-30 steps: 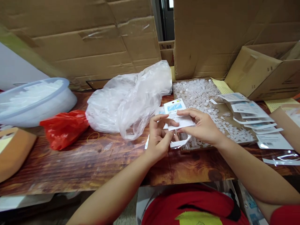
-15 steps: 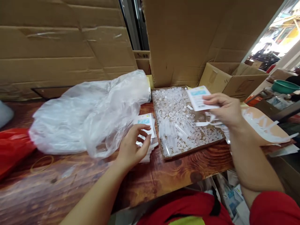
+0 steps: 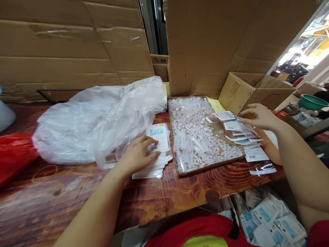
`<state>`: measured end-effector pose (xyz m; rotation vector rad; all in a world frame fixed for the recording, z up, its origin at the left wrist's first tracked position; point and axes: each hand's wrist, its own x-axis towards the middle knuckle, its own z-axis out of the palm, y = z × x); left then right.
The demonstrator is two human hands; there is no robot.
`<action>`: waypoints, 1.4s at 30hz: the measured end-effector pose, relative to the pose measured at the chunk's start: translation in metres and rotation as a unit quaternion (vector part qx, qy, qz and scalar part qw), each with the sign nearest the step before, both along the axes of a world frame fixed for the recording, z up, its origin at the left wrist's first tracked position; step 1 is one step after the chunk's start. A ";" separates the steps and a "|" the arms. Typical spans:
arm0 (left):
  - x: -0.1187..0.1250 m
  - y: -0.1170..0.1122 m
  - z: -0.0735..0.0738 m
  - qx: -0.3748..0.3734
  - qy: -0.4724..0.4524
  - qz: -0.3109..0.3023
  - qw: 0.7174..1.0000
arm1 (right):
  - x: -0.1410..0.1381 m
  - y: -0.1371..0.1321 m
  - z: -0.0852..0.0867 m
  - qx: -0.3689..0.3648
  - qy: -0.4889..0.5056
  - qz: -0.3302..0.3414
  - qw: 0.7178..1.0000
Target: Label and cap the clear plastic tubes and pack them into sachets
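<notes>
My left hand [image 3: 140, 151] rests on a stack of printed cards [image 3: 160, 133] left of the tray, fingers lightly bent and thumb apart, not closed round a card. My right hand [image 3: 262, 118] hovers with fingers apart over the upper right of a fanned row of clear packets with printed cards [image 3: 255, 153]. Its lowest fingertip is close to the packets; whether it touches is unclear. The top printed card [image 3: 224, 116] lies over the tray's right side. Between my hands sits a shallow cardboard tray [image 3: 205, 168] of small clear plastic pieces [image 3: 190, 120], with longer clear tubes at its front left.
A crumpled clear plastic bag [image 3: 97, 123] covers the table's left rear, beside a red bag [image 3: 17, 157] and a rubber band [image 3: 45, 173]. An open cardboard box [image 3: 239, 91] stands at back right. More packed cards [image 3: 277, 219] lie below the table edge. Cardboard panels line the back.
My right hand has let go of its card and moved right; a card now tops the fanned packets. My left hand has come down onto the card stack.
</notes>
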<state>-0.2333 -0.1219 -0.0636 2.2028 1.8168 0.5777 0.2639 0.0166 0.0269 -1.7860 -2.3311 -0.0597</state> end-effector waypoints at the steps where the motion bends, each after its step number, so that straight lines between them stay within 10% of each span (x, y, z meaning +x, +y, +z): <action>1: -0.002 0.001 0.000 -0.004 -0.004 -0.003 1.000 | -0.020 0.008 0.003 0.019 -0.003 0.033 0.999; 7: -0.010 0.000 0.002 -0.027 0.005 -0.002 1.000 | -0.155 0.065 -0.015 -0.018 -0.085 0.095 0.992; 11: -0.007 -0.003 0.006 -0.039 0.042 0.006 0.998 | -0.193 0.089 -0.038 -0.028 -0.124 0.105 0.986; 18: 0.000 -0.009 0.022 -0.090 0.086 0.007 0.992 | -0.186 0.086 -0.041 0.026 -0.137 0.149 0.979; 23: 0.011 -0.016 0.034 -0.118 0.171 0.028 0.978 | -0.173 0.038 -0.025 0.150 0.039 0.259 0.954; 31: 0.018 -0.020 0.040 -0.128 0.201 0.033 0.971 | -0.158 -0.060 -0.045 0.156 0.115 0.380 0.904; 42: 0.031 -0.021 0.039 -0.124 0.236 0.038 0.963 | -0.153 -0.089 -0.067 0.033 0.121 0.386 0.914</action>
